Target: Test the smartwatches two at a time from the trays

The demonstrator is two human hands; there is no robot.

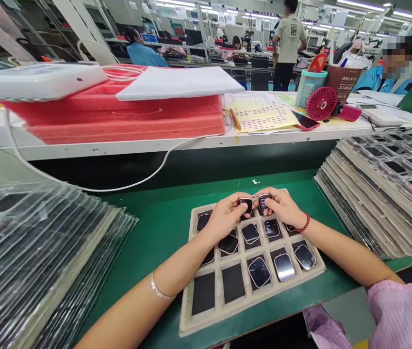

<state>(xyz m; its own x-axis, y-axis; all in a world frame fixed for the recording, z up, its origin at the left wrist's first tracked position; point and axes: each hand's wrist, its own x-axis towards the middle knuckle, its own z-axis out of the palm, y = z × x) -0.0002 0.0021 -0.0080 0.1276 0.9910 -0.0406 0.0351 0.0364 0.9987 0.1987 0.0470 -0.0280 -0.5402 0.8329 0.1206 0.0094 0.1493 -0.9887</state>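
Note:
My left hand (pixel 230 213) grips a smartwatch case (pixel 244 204) without a strap, its thumb pressed on the dark screen. In my right hand (pixel 281 206) is a second smartwatch case (pixel 264 201), whose screen shows some lit marks. The two cases are held close together over the back of a beige tray (pixel 206 322). Several more strapless watch cases lie in the tray's dark-lined compartments, among them a watch case (pixel 259 272) near the front. Two front-left compartments hold only their dark lining. My hands hide part of the back row.
Stacked clear trays (pixel 38 261) rise at the left; another tray stack (pixel 384 194), with watch cases on top, stands at the right. Above the green table (pixel 155 213), a shelf (pixel 176 148) carries red foam (pixel 129 121), papers, a phone and a pink fan (pixel 321 103). A white cable (pixel 136 183) hangs down.

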